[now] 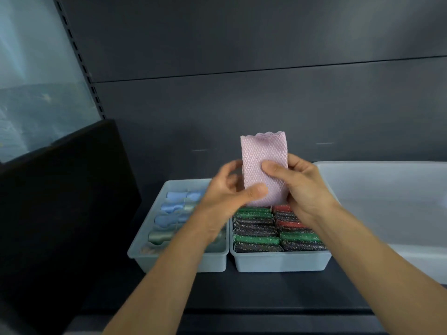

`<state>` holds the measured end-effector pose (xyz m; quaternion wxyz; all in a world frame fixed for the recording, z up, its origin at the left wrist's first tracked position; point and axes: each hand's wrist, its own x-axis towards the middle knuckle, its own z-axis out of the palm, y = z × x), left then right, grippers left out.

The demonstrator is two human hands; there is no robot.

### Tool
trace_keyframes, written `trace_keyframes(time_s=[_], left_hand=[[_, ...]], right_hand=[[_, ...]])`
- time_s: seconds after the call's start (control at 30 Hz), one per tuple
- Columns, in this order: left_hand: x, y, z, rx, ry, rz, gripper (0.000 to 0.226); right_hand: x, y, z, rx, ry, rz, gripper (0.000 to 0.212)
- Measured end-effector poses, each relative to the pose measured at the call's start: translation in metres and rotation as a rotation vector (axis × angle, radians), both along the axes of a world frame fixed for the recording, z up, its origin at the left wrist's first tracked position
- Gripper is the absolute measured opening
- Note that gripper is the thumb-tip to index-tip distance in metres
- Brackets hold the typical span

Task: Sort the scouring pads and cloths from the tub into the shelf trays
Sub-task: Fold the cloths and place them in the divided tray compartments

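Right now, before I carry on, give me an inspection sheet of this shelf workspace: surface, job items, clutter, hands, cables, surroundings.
Surface: dark shelf, bearing two trays and a tub.
Job's things: left tray holds rolled blue and green cloths; right tray is packed with green, red and dark scouring pads; white tub at the right, nothing visible in the part shown; folded pink mesh cloth held upright above the trays.
Clutter: nothing seen.
Hands: left hand and right hand both grip the pink mesh cloth, thumbs on its front.
Cables: nothing seen.
Surroundings: dark back panel; slotted upright and black panel at the left.
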<state>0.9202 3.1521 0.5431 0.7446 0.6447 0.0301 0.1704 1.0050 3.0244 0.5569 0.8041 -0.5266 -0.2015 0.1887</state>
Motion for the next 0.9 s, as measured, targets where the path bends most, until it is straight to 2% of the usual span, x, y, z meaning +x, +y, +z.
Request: trace_keyframes(time_s=[0.17,0.3,0.47,0.57,0.67,0.73,0.83,0.9], left_hand=[[0.001,-0.006,-0.026,0.061,0.136,0.029,0.023],[-0.004,-0.002,-0.019,0.101,0.165,-0.004,0.024],[0.0,-0.001,-0.011,0.007,0.045,0.162,0.018],[-0.001,0.001,-0.013,-0.003,0.026,0.181,0.013],[-0.004,0.003,-0.016,-0.054,0.031,0.125,0.024],[-0.005,0.005,-0.018,-0.132,0.034,0.104,0.034],[-0.008,0.012,-0.019,-0.259,0.119,0.055,0.029],[-0.013,0.016,-0.017,-0.206,0.27,-0.022,0.054]], right_hand=[[0.001,0.002,-0.002,0.034,-0.024,-0.087,0.013],[0.002,0.003,-0.01,0.022,-0.053,-0.076,0.015],[-0.002,0.002,-0.021,-0.046,-0.07,0.025,0.029],[-0.001,0.0,-0.027,-0.06,-0.107,0.097,0.019],[-0.002,0.0,-0.03,-0.054,-0.149,0.158,0.021],[-0.004,0.003,-0.031,-0.087,-0.183,0.154,0.035],[-0.003,0.006,-0.032,-0.166,-0.303,0.105,0.049],[0.0,0.007,-0.034,-0.246,-0.451,0.048,0.053]])
